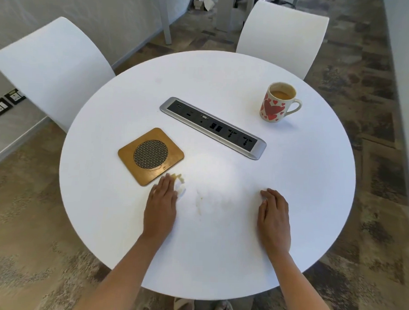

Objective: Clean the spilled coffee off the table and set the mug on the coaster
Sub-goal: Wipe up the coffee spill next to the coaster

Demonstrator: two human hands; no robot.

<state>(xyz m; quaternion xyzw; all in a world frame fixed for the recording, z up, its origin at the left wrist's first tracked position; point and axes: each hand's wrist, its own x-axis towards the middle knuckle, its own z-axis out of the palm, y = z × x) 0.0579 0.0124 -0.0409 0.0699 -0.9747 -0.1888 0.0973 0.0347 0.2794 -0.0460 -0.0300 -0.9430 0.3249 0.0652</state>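
While straight-fingered left hand (161, 206) presses crumpled tissue (180, 187), right hand (274, 215) lies flat on table (218, 259).

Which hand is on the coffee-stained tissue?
The left hand, next to the wooden coaster, presses on the stained tissue; the right hand rests on the table well away from it.

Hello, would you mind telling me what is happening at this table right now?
A person is cleaning up spilled coffee. Their left hand presses a stained tissue onto the white table beside the wooden coaster, while the right hand rests flat. A faint coffee smear shows between the hands. The heart-patterned mug stands beyond the socket strip, not yet on the coaster.
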